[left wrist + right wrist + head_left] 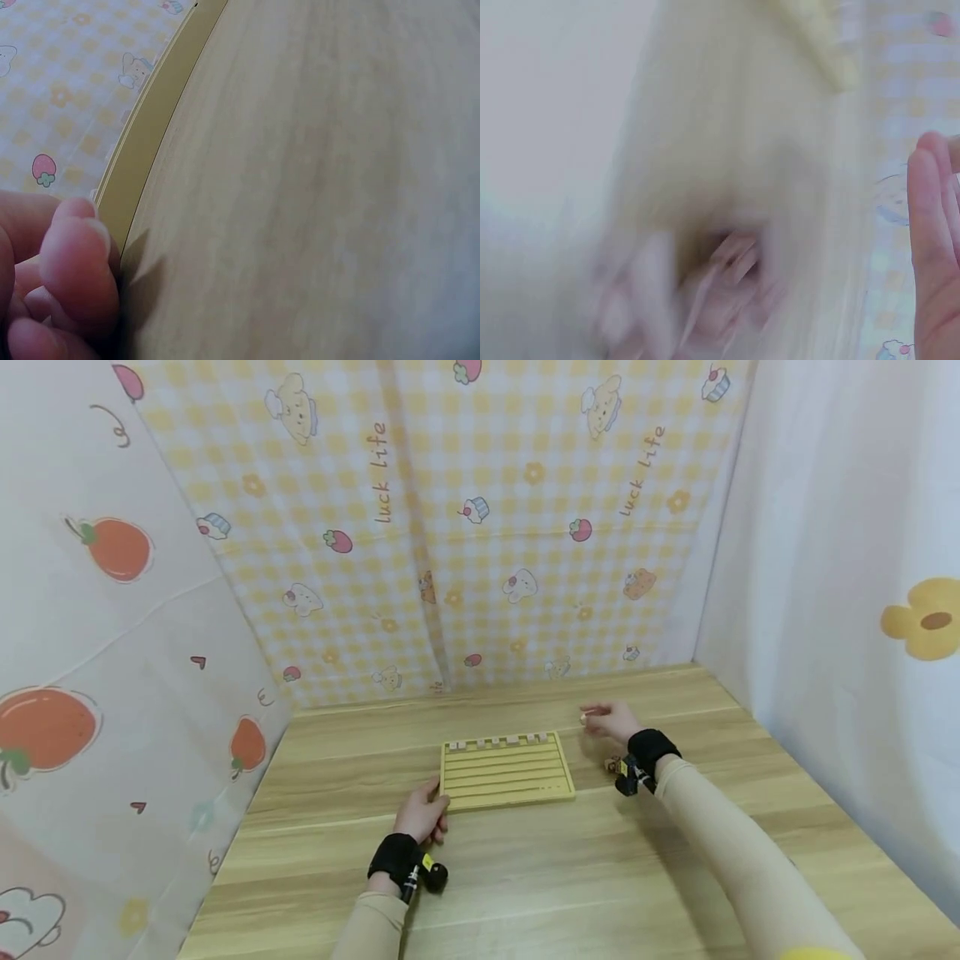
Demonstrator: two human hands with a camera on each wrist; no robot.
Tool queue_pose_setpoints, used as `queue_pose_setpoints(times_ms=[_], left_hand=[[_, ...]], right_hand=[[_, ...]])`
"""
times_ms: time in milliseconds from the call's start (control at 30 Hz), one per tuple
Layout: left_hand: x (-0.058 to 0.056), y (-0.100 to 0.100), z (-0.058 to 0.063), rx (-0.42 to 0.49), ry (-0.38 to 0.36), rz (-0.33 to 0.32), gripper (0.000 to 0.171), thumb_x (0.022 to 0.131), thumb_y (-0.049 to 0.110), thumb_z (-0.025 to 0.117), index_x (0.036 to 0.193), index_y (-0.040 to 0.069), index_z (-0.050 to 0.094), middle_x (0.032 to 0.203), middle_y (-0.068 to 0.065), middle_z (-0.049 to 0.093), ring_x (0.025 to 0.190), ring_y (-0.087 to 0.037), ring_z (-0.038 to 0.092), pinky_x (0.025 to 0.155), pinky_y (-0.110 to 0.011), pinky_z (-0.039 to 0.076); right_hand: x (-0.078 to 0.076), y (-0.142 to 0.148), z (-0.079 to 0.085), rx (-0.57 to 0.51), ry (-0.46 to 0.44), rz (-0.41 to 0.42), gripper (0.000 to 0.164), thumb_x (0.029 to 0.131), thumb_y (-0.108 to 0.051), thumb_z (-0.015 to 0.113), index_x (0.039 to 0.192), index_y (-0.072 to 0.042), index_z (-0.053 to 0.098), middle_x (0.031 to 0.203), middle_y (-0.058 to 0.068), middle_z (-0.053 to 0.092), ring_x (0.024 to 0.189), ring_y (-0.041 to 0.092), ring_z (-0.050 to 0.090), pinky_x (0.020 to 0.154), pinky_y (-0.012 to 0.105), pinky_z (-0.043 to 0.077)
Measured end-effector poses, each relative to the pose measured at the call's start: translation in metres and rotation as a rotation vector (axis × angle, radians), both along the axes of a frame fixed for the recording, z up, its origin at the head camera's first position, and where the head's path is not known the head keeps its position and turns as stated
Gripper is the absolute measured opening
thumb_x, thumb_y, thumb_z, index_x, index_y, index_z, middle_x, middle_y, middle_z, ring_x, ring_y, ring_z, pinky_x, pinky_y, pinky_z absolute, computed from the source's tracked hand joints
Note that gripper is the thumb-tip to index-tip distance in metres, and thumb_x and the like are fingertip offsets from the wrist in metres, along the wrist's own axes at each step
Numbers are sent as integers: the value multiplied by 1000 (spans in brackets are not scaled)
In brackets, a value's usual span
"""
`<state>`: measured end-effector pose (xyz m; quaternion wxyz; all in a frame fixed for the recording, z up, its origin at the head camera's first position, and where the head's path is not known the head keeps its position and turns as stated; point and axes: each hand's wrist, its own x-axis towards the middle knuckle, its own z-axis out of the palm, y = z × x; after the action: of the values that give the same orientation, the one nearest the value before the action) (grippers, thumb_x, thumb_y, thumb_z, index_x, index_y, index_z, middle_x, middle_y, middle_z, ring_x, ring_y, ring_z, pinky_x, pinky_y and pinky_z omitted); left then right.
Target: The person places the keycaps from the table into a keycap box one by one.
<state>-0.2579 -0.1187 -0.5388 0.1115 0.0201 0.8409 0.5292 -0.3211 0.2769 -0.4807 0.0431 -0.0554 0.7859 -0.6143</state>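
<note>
A yellow grooved board (504, 774) lies on the table, with several small pale blocks (512, 741) lined up in its top row. At the board's near left corner my left hand (422, 815) grips the edge, thumb along the rim. The left wrist view shows those curled fingers (79, 270) against the board's side wall (146, 131). My right hand (613, 722) is raised to the right of the board and pinches a small pale block (583, 720) at its fingertips. In the right wrist view that block is not visible.
Beneath my right wrist are small brown and pale pieces (612, 765), partly hidden by the wrist camera; they appear as a blurred heap (727, 285) in the right wrist view. A checked cloth (480, 610) hangs behind the wooden table (510, 877), with printed cloths at both sides.
</note>
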Motion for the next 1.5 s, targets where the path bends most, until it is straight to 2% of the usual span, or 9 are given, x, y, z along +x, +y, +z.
queue_pose_setpoints(times_ms=[133,233,433,567,667,833,1000,1267,1500], left_hand=[[1,-2,1,-1,3,10,61,96,20,54,152,7,32,56,-4,59,39,-16,54,34,-25,37],[3,-2,0,-3,-1,20,62,96,20,54,152,6,32,55,-4,59,38,-16,54,34,-25,37],[6,-1,0,17,20,2,61,96,21,54,151,5,32,55,-4,59,39,-14,54,34,-24,37],[8,-2,1,22,19,-7,61,97,20,54,151,4,31,54,-3,58,38,-14,53,34,-24,37],[10,-2,4,15,19,-14,61,97,20,53,151,4,32,54,-3,58,38,-14,53,34,-23,37],[9,-2,6,5,15,-8,60,97,21,53,151,6,32,55,-2,57,38,-14,53,34,-23,37],[9,-2,3,11,14,3,60,97,20,53,151,6,32,54,-3,58,37,-14,53,33,-23,37],[9,-2,5,34,10,-1,60,97,20,53,151,5,32,55,-3,58,38,-14,53,33,-23,36],[7,-3,2,32,20,6,60,97,19,53,152,6,31,54,-3,58,36,-13,52,33,-23,36]], right_hand=[[-4,-4,8,-345,-74,24,52,98,4,50,145,14,29,108,23,63,85,16,68,87,35,53],[-3,-9,9,-483,-116,67,55,100,7,43,149,12,19,103,12,65,85,14,68,85,30,53],[-5,-17,5,-603,-139,107,53,98,3,49,146,11,28,118,15,60,100,18,65,95,30,47],[-18,-17,-15,-697,-117,230,53,91,0,62,139,11,43,123,18,55,102,19,64,96,30,47],[-18,-22,-15,-687,-138,226,51,92,7,56,140,11,40,125,19,50,101,17,63,97,30,46],[-9,-37,2,-607,-175,110,52,96,16,39,146,14,24,140,34,32,98,13,64,95,27,47],[-9,-51,2,-534,-150,74,53,96,11,47,144,16,25,135,29,47,100,19,66,96,33,47],[-11,-91,6,-87,-69,97,47,98,-9,56,138,12,44,134,30,49,118,41,51,96,48,45],[-18,-159,2,330,161,112,22,88,-9,70,107,1,69,93,10,67,87,27,63,77,38,51]])
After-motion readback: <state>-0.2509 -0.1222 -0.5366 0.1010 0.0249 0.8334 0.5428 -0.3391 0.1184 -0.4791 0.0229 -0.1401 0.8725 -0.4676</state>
